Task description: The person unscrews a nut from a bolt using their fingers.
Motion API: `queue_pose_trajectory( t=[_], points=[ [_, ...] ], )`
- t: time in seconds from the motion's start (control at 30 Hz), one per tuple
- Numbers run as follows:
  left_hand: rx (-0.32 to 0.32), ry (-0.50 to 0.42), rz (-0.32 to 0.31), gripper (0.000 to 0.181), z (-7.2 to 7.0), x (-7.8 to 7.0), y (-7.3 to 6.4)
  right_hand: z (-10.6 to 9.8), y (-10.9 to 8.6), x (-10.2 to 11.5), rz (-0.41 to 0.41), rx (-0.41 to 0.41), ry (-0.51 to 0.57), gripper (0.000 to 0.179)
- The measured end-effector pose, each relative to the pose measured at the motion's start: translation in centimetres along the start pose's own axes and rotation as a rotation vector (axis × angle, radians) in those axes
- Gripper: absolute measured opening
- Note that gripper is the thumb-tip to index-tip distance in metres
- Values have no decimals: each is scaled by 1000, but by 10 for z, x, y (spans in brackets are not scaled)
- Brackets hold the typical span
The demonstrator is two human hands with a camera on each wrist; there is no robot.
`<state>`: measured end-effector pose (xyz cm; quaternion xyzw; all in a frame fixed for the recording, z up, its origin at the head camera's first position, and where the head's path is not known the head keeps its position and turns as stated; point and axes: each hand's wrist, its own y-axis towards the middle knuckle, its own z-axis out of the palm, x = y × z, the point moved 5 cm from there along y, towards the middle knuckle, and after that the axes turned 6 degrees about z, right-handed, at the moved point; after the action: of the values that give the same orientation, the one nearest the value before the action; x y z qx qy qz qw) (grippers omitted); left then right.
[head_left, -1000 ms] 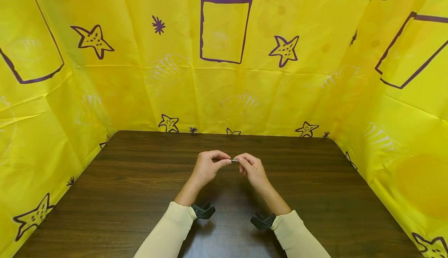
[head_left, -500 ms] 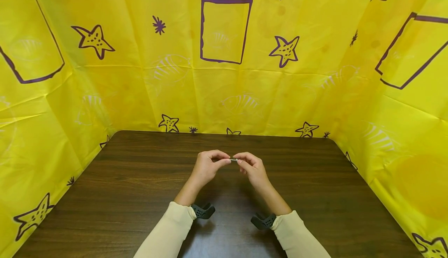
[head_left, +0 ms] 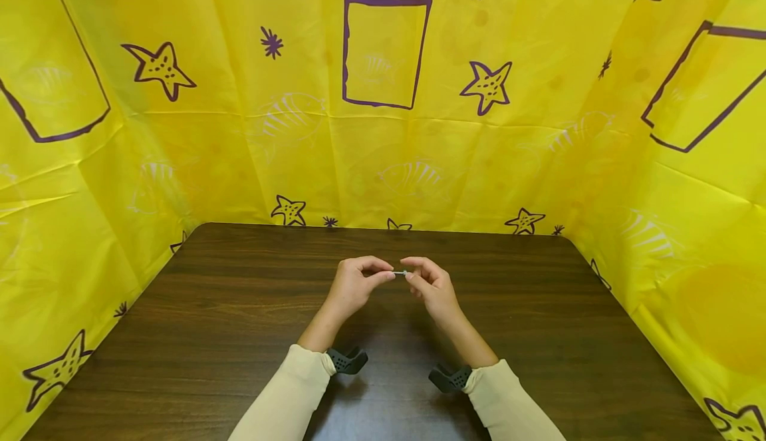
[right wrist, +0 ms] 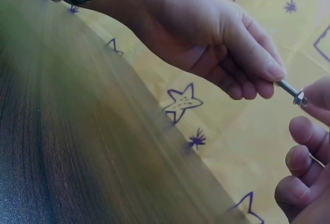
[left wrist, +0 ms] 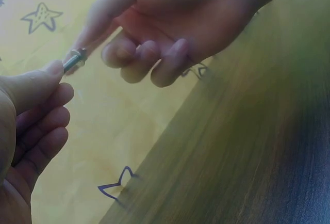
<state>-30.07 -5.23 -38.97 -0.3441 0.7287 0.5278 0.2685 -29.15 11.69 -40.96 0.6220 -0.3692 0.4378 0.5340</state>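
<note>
Between its thumb and index finger, my left hand (head_left: pixel 353 285) pinches a slim silver bolt (right wrist: pixel 287 87), held level above the table. The bolt's left end is hidden in those fingertips. Near its right end sits a small shiny hex nut (right wrist: pixel 299 98). My right hand (head_left: pixel 435 289) is at that end, its thumb tip right at the nut. In the head view the right index finger is raised, with a gap between it and the thumb. The other right fingers are loosely curled, as the left wrist view also shows around the bolt (left wrist: pixel 71 63).
A dark wood-grain table (head_left: pixel 239 334) lies below both hands. Yellow cloth (head_left: pixel 383 148) printed with starfish and fish outlines surrounds its back and sides. Dark bands, a left one (head_left: pixel 349 361) and a right one (head_left: pixel 450 378), are worn at the wrists.
My right index finger has lifted away from the nut and spread from the thumb, whereas one second ago both closed on it. The left hand and the bolt have stayed in place.
</note>
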Motion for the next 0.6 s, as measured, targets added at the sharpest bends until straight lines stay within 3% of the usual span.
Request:
queue_pose_trajectory(
  t=[0.23,0.43,0.6],
  points=[
    [18,3,12,9,-1,0,0,7,-6,28,70,16,-78,21],
    [27,-6,9,9,0,0,-1,7,-6,26,95,-3,-140,30],
    [33,-13,-4,8,0,-1,-1,8,-6,28,85,15,-130,30]
  ],
)
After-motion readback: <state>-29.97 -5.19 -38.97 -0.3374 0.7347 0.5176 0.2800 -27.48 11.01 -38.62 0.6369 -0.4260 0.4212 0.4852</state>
